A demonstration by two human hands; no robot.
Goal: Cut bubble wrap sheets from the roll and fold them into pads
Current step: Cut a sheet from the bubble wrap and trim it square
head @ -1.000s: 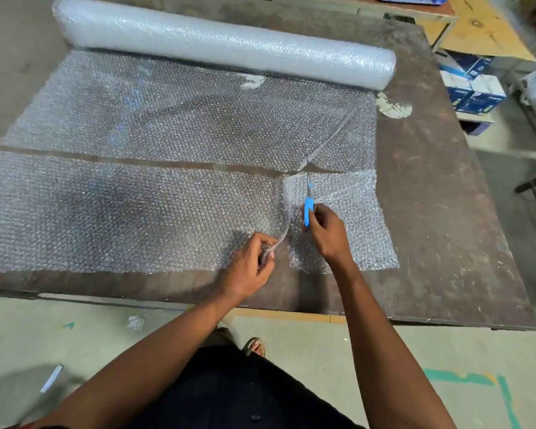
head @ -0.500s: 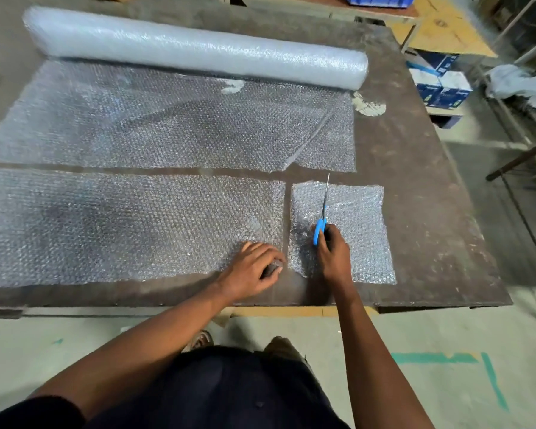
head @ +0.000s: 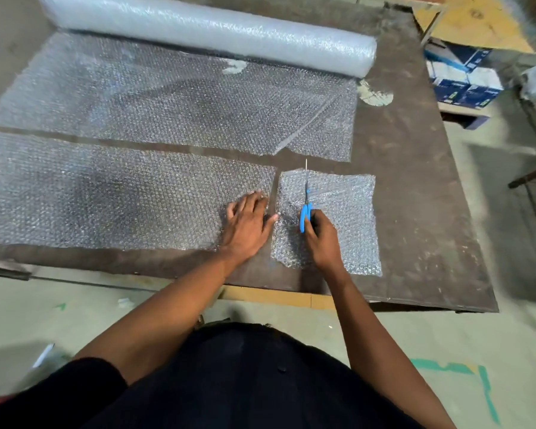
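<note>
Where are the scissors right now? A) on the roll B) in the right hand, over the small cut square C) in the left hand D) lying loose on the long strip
B: the right hand grips the blue-handled scissors, blades closed, over the small cut square.

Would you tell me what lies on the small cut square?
Blue-handled scissors lie along the square, gripped by the right hand, which rests there too. The square under the hand is hidden.
</note>
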